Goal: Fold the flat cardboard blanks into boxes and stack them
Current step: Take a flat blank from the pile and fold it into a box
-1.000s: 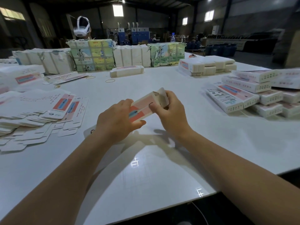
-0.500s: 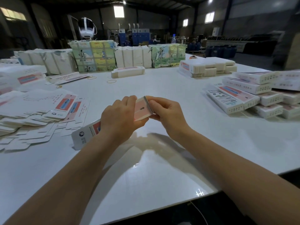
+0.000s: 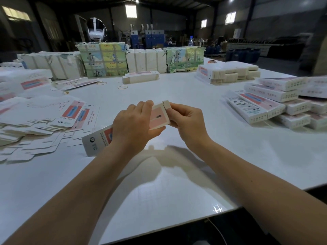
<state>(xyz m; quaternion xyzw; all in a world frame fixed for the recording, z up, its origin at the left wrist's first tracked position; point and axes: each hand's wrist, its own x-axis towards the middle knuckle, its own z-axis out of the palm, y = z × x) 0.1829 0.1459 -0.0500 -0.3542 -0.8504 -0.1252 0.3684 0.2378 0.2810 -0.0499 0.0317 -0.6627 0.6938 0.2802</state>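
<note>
The cardboard blank, held above the white table between both hands, now shows its pink panel tilted up, with a small end tab standing at its top edge; a second ago that end was still spread open. The left hand wraps the body, and the right hand pinches the tab end. This end looks nearly closed. Loose flat blanks lie to the left, and the stacked boxes sit well apart to the right.
</note>
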